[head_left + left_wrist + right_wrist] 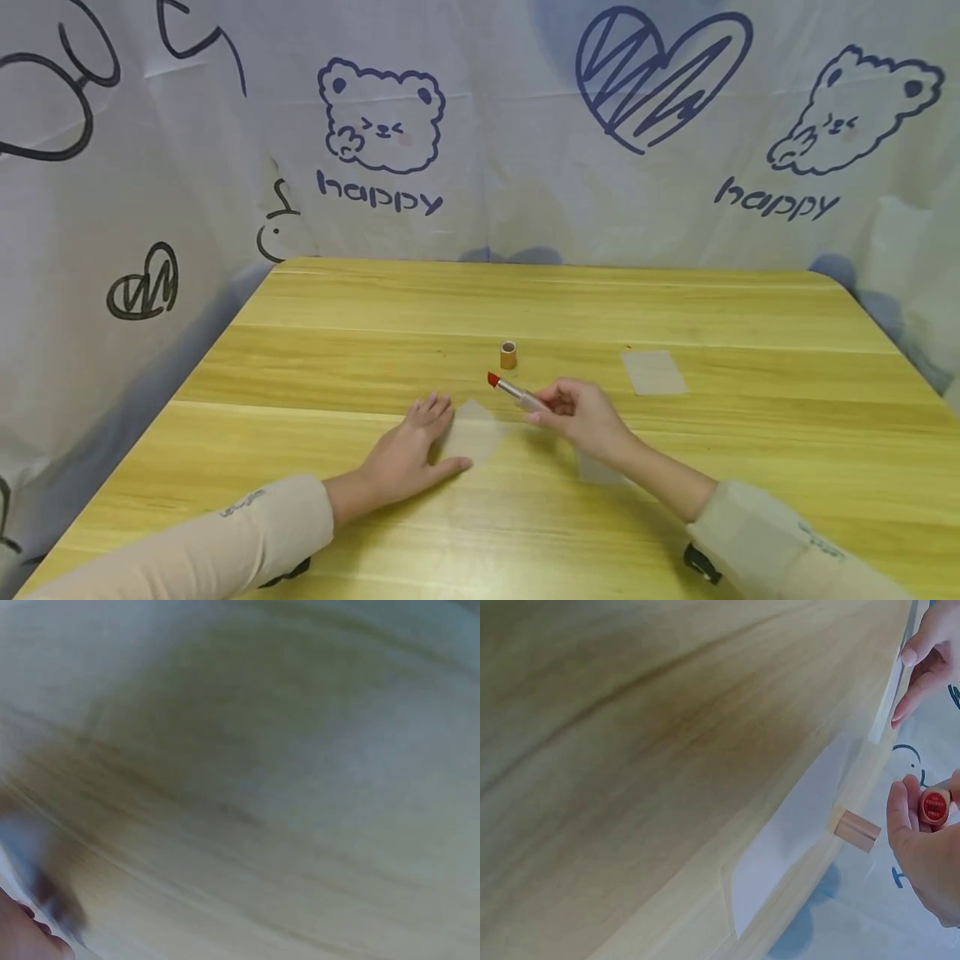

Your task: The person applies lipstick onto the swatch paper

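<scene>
My right hand point(588, 417) pinches a lipstick point(517, 392) between thumb and fingers. Its bared red tip points up and left, above the table. The right wrist view shows the round red label on the lipstick's base point(934, 806). My left hand point(408, 454) rests with fingers spread on a square of thin pale paper point(476, 433), covering its left part. The lipstick's cap point(508, 356) stands upright just beyond the lipstick tip. In the left wrist view only a bit of the left hand point(26, 937) shows at the lower-left corner.
A second pale square point(654, 372) lies to the right, with a small red mark beside its far edge. Another sheet point(596, 471) is partly hidden under the right hand. The wooden table point(375, 317) ends at a drawn-on cloth backdrop point(510, 167).
</scene>
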Action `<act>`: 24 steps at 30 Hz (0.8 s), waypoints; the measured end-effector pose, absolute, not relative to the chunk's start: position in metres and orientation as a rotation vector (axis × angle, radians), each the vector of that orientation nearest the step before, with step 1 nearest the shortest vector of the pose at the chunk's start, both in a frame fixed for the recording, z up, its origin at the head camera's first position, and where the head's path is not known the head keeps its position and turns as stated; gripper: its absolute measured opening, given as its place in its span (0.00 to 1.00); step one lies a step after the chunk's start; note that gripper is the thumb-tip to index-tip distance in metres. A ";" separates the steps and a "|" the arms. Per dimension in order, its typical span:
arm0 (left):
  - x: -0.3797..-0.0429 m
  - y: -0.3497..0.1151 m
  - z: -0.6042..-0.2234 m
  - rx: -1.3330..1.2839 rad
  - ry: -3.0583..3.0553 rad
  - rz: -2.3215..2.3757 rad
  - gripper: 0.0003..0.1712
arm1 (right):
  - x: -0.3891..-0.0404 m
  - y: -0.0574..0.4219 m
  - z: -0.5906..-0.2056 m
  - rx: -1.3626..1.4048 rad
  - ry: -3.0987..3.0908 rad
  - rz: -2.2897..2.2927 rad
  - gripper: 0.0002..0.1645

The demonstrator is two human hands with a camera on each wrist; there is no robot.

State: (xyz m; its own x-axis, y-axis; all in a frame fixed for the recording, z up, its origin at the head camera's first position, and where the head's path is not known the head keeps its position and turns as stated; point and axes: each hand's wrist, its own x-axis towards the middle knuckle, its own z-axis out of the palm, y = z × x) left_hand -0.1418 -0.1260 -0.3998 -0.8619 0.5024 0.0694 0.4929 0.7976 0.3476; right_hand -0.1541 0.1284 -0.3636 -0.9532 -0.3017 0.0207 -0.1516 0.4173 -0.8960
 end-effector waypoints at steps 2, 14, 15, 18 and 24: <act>-0.142 -0.126 -0.400 0.810 2.956 0.548 0.43 | -0.154 0.127 -0.364 -0.423 2.550 -1.555 0.11; -0.142 -0.124 -0.402 0.779 2.953 0.524 0.43 | -0.152 0.117 -0.367 -0.722 2.736 -1.430 0.10; -0.143 -0.124 -0.402 0.781 2.953 0.521 0.43 | -0.152 0.116 -0.367 -0.765 2.764 -1.402 0.10; -0.143 -0.125 -0.403 0.779 2.952 0.523 0.43 | -0.152 0.114 -0.368 -0.886 2.838 -1.324 0.10; -0.143 -0.125 -0.404 0.766 2.957 0.535 0.42 | -0.152 0.108 -0.370 -1.094 2.932 -1.187 0.11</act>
State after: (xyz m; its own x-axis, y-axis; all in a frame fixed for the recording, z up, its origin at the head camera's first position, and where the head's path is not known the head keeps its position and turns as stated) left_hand -0.1426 -0.1247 -0.4041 -0.8773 0.4777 0.0471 0.4639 0.8185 0.3389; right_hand -0.1519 0.1085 -0.3701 -0.7677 -0.4943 0.4077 -0.6388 0.5399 -0.5481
